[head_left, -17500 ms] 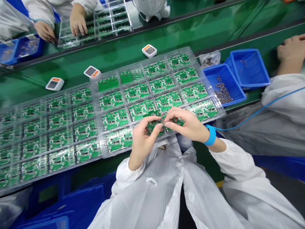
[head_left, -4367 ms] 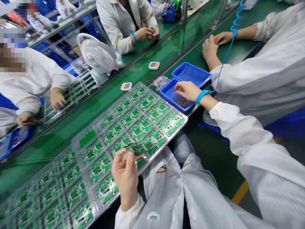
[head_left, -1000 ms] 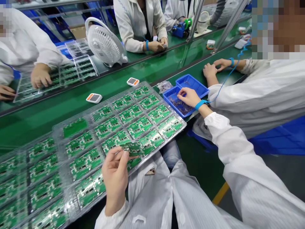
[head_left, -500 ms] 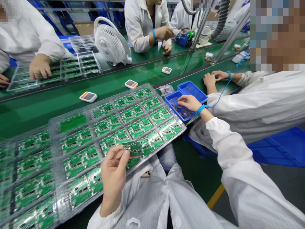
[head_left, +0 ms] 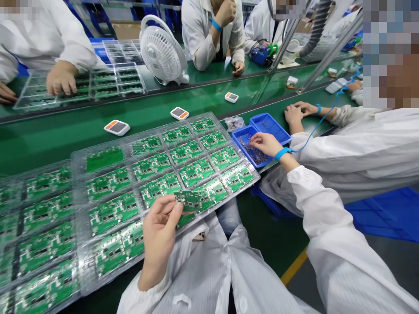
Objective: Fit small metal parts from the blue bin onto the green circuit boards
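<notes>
My left hand [head_left: 161,233] pinches a green circuit board [head_left: 193,199] between thumb and fingers, tilted above the near edge of the clear plastic tray [head_left: 77,183]. Several more green boards lie in the tray's compartments. At the right, my right hand [head_left: 266,145], with a blue band round its wrist, reaches over the blue bin [head_left: 236,140]. Its thumb and fingertips are drawn together just above many tiny components [head_left: 257,155]. Anything between those fingertips is too small to make out.
Behind the bin stand a second blue bin [head_left: 273,129] and a plastic bag [head_left: 234,123]. White-and-orange devices [head_left: 117,127] rest on the green belt, with a white fan [head_left: 163,50] beyond. A co-worker's hands [head_left: 296,114] are at the right. A blue cord [head_left: 322,120] runs from my wristband.
The view has shifted slightly, moving most things a little to the right. My left hand still holds the board, and my right hand stays over the bin with its fingers together.
</notes>
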Tool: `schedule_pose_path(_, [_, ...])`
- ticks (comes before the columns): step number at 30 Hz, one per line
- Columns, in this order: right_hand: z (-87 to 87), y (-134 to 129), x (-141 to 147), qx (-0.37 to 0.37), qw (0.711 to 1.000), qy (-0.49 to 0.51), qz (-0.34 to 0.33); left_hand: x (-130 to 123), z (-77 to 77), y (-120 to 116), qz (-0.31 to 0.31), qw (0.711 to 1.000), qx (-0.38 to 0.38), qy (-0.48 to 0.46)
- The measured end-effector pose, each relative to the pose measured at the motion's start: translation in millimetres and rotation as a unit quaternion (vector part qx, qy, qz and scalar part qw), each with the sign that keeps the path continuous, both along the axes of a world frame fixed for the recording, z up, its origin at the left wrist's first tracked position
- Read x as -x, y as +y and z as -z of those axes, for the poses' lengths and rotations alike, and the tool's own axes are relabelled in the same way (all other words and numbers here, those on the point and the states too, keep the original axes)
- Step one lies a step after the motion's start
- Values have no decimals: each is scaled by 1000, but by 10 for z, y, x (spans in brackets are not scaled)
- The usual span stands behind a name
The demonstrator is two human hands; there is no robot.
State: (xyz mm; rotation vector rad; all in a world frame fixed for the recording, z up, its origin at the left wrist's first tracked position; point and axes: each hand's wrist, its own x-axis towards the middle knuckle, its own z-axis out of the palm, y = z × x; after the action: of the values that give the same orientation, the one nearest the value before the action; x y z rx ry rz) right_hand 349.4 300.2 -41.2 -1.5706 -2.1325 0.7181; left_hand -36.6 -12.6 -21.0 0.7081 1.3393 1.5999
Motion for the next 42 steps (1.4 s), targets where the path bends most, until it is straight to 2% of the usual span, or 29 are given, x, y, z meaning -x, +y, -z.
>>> schedule_pose_path(14, [-29, -47, 10, -105, 994, -27, 16, 13, 82, -7, 10, 1000, 13, -12])
schedule_pose_path(21, [-43, -95, 44, -104, 994, -4, 40, 19, 86, -13, 8, 1000, 16, -2])
schedule_pose_path(25, [-79, -168, 99, -79, 996, 24, 46, 8, 52, 5, 5, 1000, 19, 1])
schedule_pose_path(27, [-128, -278, 208, -55, 995, 70, 47, -10, 11, 19, 14, 1000, 22, 9])
schedule_pose_path(29, [-207, -465, 397, -6, 985, 168, 47, -37, -50, 36, 33, 999, 21, 20])
schedule_pose_path(31, [-317, -724, 648, 65, 958, 279, 29, -72, -121, 55, 42, 998, 11, 39])
schedule_pose_path(33, [-445, -1019, 919, 116, 933, 340, -10, -111, -185, 73, 30, 997, -3, 71])
schedule_pose_path(37, [-649, -1537, 1370, 186, 902, 374, -108, -172, -232, 96, -1, 988, -32, 152])
schedule_pose_path(40, [-671, -1780, 1597, 221, 889, 372, -151, -194, -204, 89, 0, 981, -47, 190])
schedule_pose_path(42, [-636, -1882, 1712, 216, 891, 368, -155, -198, -180, 71, 5, 980, -47, 194])
